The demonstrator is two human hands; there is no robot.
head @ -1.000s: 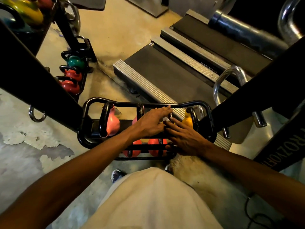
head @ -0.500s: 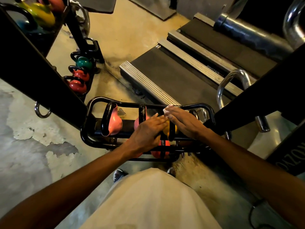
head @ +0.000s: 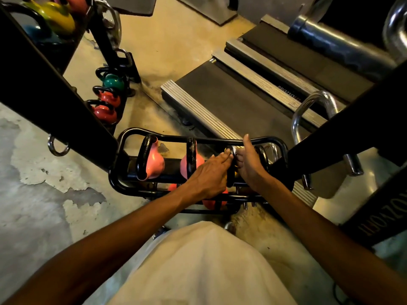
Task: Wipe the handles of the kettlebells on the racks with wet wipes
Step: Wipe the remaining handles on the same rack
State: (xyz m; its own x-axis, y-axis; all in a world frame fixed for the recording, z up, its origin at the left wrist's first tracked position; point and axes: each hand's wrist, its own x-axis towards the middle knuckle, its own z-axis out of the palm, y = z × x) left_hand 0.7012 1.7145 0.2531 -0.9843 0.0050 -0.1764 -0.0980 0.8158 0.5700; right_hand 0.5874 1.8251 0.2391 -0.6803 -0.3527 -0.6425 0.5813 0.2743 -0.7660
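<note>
**Inspector:** Head view. Report both hands and the item.

**Operator:** My left hand (head: 209,175) lies flat over the low black rack (head: 123,181), fingers pressed together, tips touching the wet wipe (head: 233,150). My right hand (head: 248,164) has its thumb raised against the rack's top rail; whether its grip is pinching the wipe, I cannot tell. The wipe sits on the black handle (head: 230,172) of the yellow kettlebell (head: 226,150), third along from the two pink kettlebells (head: 155,165).

**Inspector:** Method?

**Operator:** In my judgement, wrap the wipe round the handle and run it the full arc, the left hand steadying the bell.

**Inspector:** Clearances?

**Operator:** Tight. The top rail is just beyond my fingers, a dark frame beam (head: 343,128) crowds the right and a treadmill (head: 231,100) stands behind. Open floor (head: 44,216) lies to the left.
</note>
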